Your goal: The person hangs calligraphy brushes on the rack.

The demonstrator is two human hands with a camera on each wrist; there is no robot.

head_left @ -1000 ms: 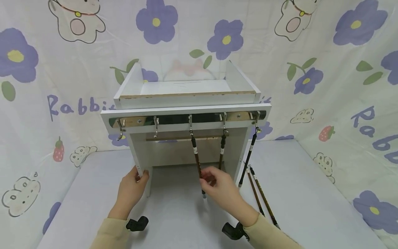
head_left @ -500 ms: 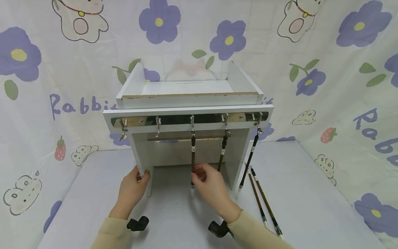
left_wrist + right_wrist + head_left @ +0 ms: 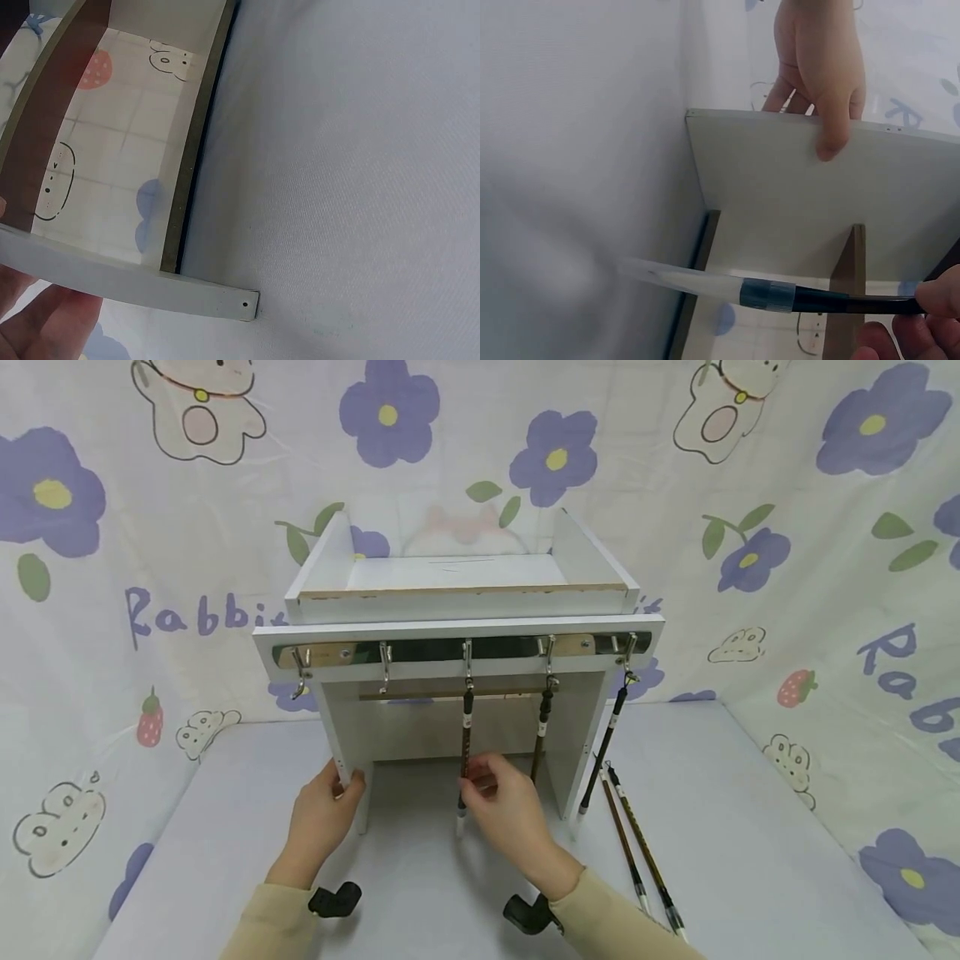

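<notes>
While left hand (image 3: 322, 814) steadies rack (image 3: 457, 627) — right hand (image 3: 502, 806) pinches brush (image 3: 465, 752).

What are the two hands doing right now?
Left hand: grips the white wooden rack's side panel.
Right hand: pinches the middle hanging dark calligraphy brush.

left hand (image 3: 321, 814): forearm extended forward, fingers curled, thumb on top, gripping | right hand (image 3: 504, 814): raised at centre, fingertips (image 3: 937, 294) pinched together, wrist angled left
</notes>
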